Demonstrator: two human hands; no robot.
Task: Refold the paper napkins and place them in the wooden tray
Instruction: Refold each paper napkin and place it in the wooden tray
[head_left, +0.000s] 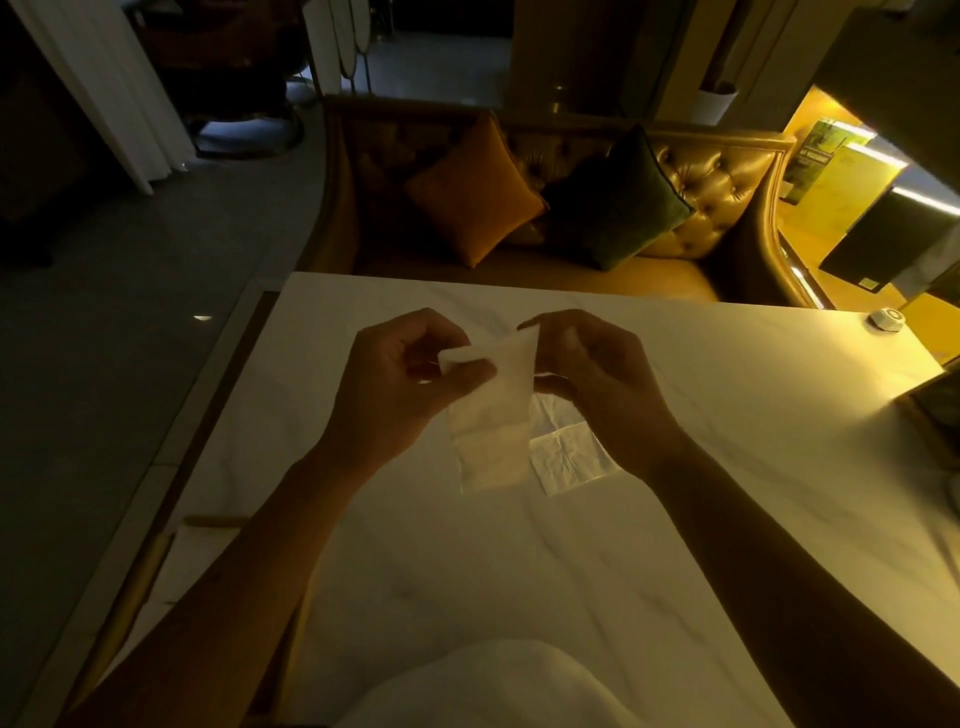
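Note:
A white paper napkin (493, 415) hangs folded lengthwise above the white marble table (727, 415). My left hand (405, 384) pinches its top left corner between thumb and fingers. My right hand (597, 374) pinches the top right edge. A second napkin (569, 452) lies unfolded and flat on the table just behind and to the right of the held one, partly hidden by it. At the lower left, under my left forearm, a wooden tray (150, 566) with white napkins inside shows only in part.
A tufted golden sofa (727, 176) with an orange cushion (475, 192) and a dark green cushion (618, 202) stands beyond the table's far edge. A small round white object (885, 318) sits at the table's far right corner. A dark object (930, 410) stands at the right edge.

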